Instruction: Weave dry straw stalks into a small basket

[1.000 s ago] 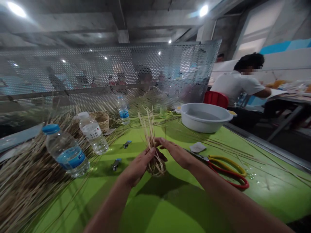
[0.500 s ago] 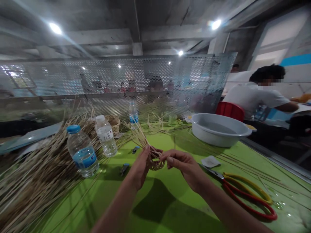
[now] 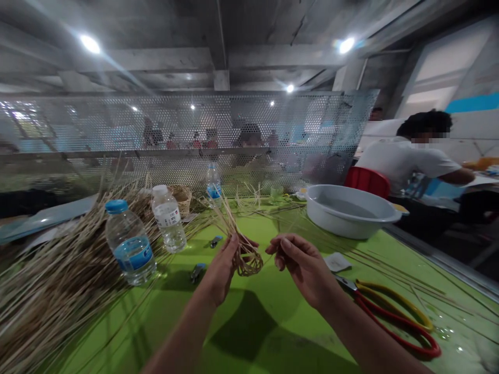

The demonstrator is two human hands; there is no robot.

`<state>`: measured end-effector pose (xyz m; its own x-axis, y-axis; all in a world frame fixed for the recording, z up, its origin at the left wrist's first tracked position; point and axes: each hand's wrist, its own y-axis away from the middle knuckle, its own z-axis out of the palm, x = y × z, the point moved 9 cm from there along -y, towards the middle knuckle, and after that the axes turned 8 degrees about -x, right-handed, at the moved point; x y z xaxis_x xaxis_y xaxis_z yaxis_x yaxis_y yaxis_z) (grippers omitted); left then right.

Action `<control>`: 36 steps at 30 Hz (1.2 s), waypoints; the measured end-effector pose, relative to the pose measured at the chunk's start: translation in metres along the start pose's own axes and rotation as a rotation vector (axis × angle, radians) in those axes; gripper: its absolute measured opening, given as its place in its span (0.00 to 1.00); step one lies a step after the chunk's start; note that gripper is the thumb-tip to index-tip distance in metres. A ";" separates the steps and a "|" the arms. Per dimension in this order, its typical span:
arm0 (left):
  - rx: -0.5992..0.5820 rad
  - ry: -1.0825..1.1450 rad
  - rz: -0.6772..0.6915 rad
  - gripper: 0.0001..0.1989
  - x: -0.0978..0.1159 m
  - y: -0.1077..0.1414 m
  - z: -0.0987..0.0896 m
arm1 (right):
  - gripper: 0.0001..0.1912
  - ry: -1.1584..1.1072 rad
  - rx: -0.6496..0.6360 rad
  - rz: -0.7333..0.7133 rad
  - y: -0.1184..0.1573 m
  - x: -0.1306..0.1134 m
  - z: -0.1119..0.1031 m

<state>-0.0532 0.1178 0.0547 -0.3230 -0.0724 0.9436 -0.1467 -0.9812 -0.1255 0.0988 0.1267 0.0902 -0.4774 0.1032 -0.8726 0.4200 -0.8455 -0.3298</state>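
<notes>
My left hand (image 3: 223, 267) is closed around one side of a small, partly woven straw basket (image 3: 250, 262), held above the green table (image 3: 175, 322). Long loose straw ends stick up from the basket past my thumb. To the right of the basket, and apart from it, is my right hand (image 3: 298, 259), thumb and fingers pinched together. A thin straw strand, only faintly visible, seems to run between these fingers and the basket. Scissors (image 3: 390, 306) with red and yellow handles lie beside my right forearm. Two small metal clips (image 3: 198, 271) rest left of my left hand.
A heap of straw (image 3: 58, 291) covers the left side, with water bottles (image 3: 131, 254) beside it. Behind them sits a finished-looking basket (image 3: 182, 200). A grey basin (image 3: 346, 218) stands back right, near a seated person (image 3: 409, 156). A perforated metal screen (image 3: 175, 124) closes off the back.
My right hand has drawn away from the basket to the right, its fingers turning upward. My left hand has kept its hold on the basket, shifting only slightly left.
</notes>
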 end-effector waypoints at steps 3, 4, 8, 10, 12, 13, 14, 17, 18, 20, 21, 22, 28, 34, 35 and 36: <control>0.020 0.043 -0.007 0.20 0.001 0.000 -0.001 | 0.10 -0.019 0.013 -0.001 0.000 0.000 -0.002; 0.022 0.062 -0.010 0.20 0.001 0.000 -0.001 | 0.10 -0.022 0.015 0.004 0.000 0.001 -0.003; 0.029 0.089 -0.007 0.20 0.001 0.000 -0.001 | 0.11 -0.026 0.016 0.040 -0.001 0.004 -0.003; 0.019 0.074 -0.004 0.20 0.002 0.000 0.001 | 0.12 -0.017 0.003 0.060 0.000 0.006 -0.003; 0.004 0.062 -0.001 0.20 0.003 0.001 0.004 | 0.14 -0.009 -0.032 0.079 0.000 0.006 0.000; -0.003 0.058 0.002 0.20 0.004 0.001 0.004 | 0.15 -0.006 -0.055 0.086 0.000 0.006 0.002; -0.009 0.058 0.006 0.20 0.005 0.001 0.005 | 0.16 -0.002 -0.079 0.092 0.000 0.006 0.005; -0.017 0.077 0.022 0.19 0.006 0.000 0.005 | 0.16 0.045 -0.142 0.107 0.001 0.004 0.012; -0.015 0.088 0.033 0.18 0.007 0.000 0.004 | 0.16 0.075 -0.159 0.119 0.001 0.005 0.014; -0.003 0.112 0.056 0.18 0.010 -0.001 0.001 | 0.14 0.138 -0.186 0.147 0.001 0.007 0.016; 0.005 0.124 0.065 0.18 0.012 0.000 0.000 | 0.12 0.164 -0.197 0.158 0.001 0.008 0.017; 0.013 0.135 0.072 0.19 0.014 0.000 -0.001 | 0.10 0.184 -0.208 0.162 0.001 0.008 0.017; 0.048 0.108 0.094 0.19 0.024 0.005 -0.006 | 0.10 0.225 -0.271 0.151 0.002 0.010 0.023; 0.056 0.098 0.104 0.18 0.026 0.007 -0.008 | 0.13 0.308 -0.318 0.180 0.002 0.015 0.027; 0.054 0.105 0.105 0.18 0.027 0.007 -0.008 | 0.14 0.329 -0.319 0.178 0.002 0.015 0.027; 0.049 0.113 0.106 0.18 0.027 0.007 -0.008 | 0.14 0.346 -0.319 0.172 0.001 0.014 0.028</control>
<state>-0.0704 0.1103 0.0768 -0.4379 -0.1582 0.8850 -0.0608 -0.9769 -0.2047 0.0713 0.1126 0.0873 -0.1193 0.1896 -0.9746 0.7111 -0.6688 -0.2172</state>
